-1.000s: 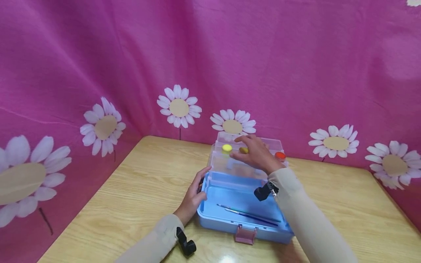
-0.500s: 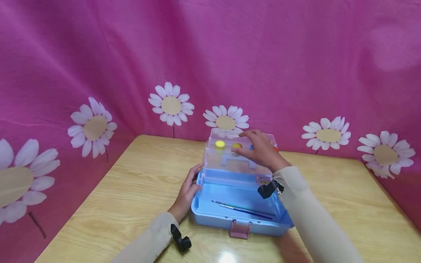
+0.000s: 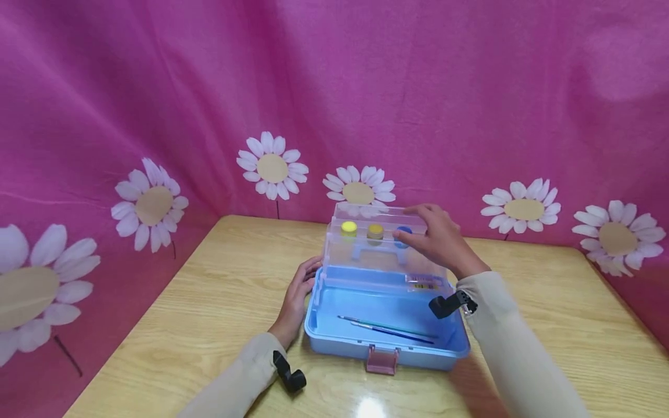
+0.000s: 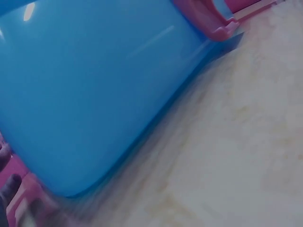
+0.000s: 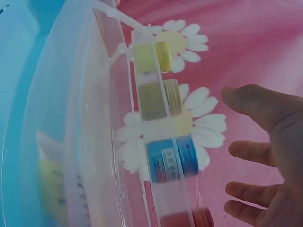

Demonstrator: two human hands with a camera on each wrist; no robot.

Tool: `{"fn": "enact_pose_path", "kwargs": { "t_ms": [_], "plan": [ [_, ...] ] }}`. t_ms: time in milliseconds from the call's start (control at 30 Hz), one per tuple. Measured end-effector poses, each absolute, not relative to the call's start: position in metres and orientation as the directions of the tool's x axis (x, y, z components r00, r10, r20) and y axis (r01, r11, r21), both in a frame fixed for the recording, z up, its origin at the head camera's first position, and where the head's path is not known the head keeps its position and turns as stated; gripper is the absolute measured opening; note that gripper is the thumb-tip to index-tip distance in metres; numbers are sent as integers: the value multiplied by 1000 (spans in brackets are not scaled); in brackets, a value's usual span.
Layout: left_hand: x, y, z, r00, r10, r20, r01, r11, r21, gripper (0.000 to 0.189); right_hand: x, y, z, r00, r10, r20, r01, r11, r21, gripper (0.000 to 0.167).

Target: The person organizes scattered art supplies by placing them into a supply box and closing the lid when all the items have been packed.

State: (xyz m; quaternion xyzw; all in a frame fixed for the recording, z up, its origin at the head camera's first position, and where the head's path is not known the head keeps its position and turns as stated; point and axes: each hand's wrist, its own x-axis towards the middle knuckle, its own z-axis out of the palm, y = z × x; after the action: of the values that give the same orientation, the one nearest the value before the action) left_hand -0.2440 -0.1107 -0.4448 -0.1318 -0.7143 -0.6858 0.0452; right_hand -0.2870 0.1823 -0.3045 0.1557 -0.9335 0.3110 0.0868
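A light blue plastic box (image 3: 345,348) stands with its lid raised. My left hand (image 3: 295,302) rests along its left side, fingers touching the wall near the back corner. In the clear raised tray (image 3: 340,255) stand several paint jars: a yellow jar (image 3: 348,229), a mustard jar (image 3: 374,233) and a blue jar (image 5: 173,158). A red jar (image 5: 203,217) shows at the bottom of the right wrist view. My right hand (image 3: 441,241) hovers by the blue jar, thumb and fingers spread; the right wrist view shows a gap between its fingertips and the jars.
Two paintbrushes (image 3: 389,332) lie on the box floor. A small clear packet (image 3: 422,283) sits at the back right of the box. A pink latch (image 3: 382,360) hangs at the front. Pink flowered cloth (image 3: 444,116) rises behind the wooden table (image 3: 230,273).
My right hand has moved right, from over the mustard jar to beside the blue jar, uncovering mustard and blue and covering red in the head view. My left hand has slid back along the box side.
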Motion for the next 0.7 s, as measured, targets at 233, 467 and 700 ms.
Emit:
{"fn": "enact_pose_path", "kwargs": {
  "t_ms": [233,467,700],
  "plan": [
    [-253,-112,-447,-954,81,287,292,58,955,45,-273,201,-305,-932,-184,312,-343,722,-601,67],
    [-265,-114,-448,-956,51,289,291,50,955,45,-258,226,-310,-944,-74,322,-283,687,-669,73],
    [-275,-114,-445,-950,82,302,307,53,950,43,-251,250,-323,-957,-37,287,-236,673,-701,72]
  ]
}}
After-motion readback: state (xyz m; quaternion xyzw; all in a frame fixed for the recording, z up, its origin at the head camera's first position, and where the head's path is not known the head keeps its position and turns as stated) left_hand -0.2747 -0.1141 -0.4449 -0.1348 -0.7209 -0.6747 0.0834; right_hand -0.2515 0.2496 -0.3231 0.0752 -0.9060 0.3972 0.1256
